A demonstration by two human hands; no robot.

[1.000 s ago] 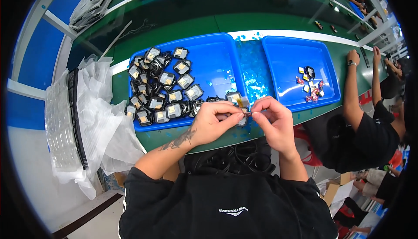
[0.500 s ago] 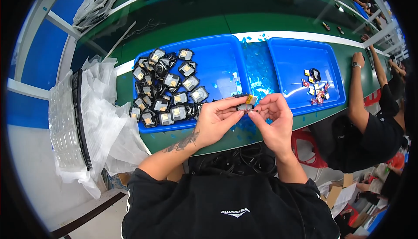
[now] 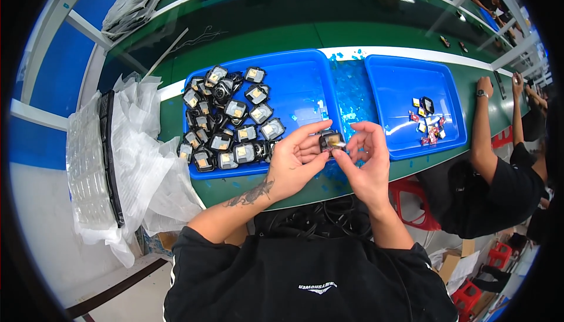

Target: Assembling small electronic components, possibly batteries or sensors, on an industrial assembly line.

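Observation:
A small black square watch case (image 3: 332, 140) is held between my two hands, its inner side with a yellowish part facing up. My left hand (image 3: 296, 156) grips it from the left, with the thumb at its lower edge and the fingers behind. The thumb of my right hand (image 3: 367, 157) touches its lower right corner, and the curled fingers are close to its right edge. Whether those fingertips also hold a tiny part is too small to tell. Many similar cases (image 3: 235, 109) with grey and yellow insides lie heaped in the left blue tray (image 3: 299, 75).
The right blue tray (image 3: 399, 75) holds one black case (image 3: 427, 105) and several small yellow, white and red parts (image 3: 432, 131). Blue film scraps (image 3: 352, 96) lie between the trays. White wrapping sheets (image 3: 141, 146) hang at left. A co-worker's arm (image 3: 483, 122) rests at the right.
The watch case has tilted so its inner side shows, and the yellow piece that stood up from it now lies inside its outline. My right fingers stay beside it. The view has shifted slightly.

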